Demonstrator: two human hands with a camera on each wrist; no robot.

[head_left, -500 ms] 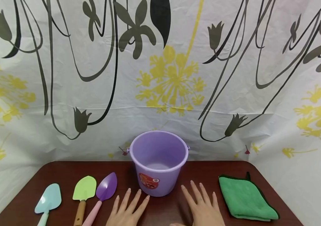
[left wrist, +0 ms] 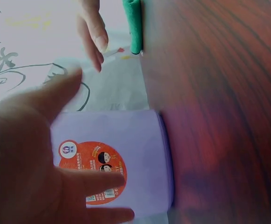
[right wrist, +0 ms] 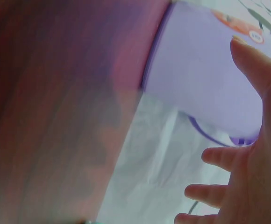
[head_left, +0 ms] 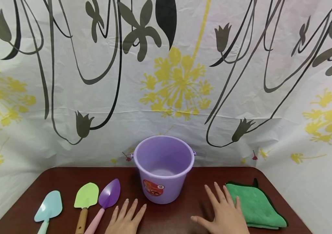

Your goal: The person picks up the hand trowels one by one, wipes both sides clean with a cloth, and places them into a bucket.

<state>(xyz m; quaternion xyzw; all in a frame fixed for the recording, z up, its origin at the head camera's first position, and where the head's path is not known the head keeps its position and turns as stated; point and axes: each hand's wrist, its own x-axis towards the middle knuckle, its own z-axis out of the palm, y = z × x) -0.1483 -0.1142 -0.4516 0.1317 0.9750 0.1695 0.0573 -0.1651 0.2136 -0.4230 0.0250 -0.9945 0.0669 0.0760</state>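
Note:
A lilac plastic bucket [head_left: 166, 182] with a red label stands at the back middle of the dark wooden table. My left hand [head_left: 126, 216] hovers in front of it, a little left, fingers spread and holding nothing. To the right my right hand [head_left: 224, 213] has its fingers apart and thumb out, also holding nothing. It covers part of a folded green cloth [head_left: 256, 204] in the head view; whether it touches the cloth I cannot tell. In the left wrist view the bucket's label [left wrist: 103, 163] shows behind the left fingers.
Left of the left hand lie a purple trowel [head_left: 109, 194] with a pink handle, a lime green trowel [head_left: 87, 195] with a wooden handle and a pale blue trowel [head_left: 49, 206]. A patterned white curtain [head_left: 166, 123] hangs behind the table.
My right hand has moved right toward the green cloth, its fingers and thumb spreading wider. The left hand has drawn slightly back and left, away from the bucket.

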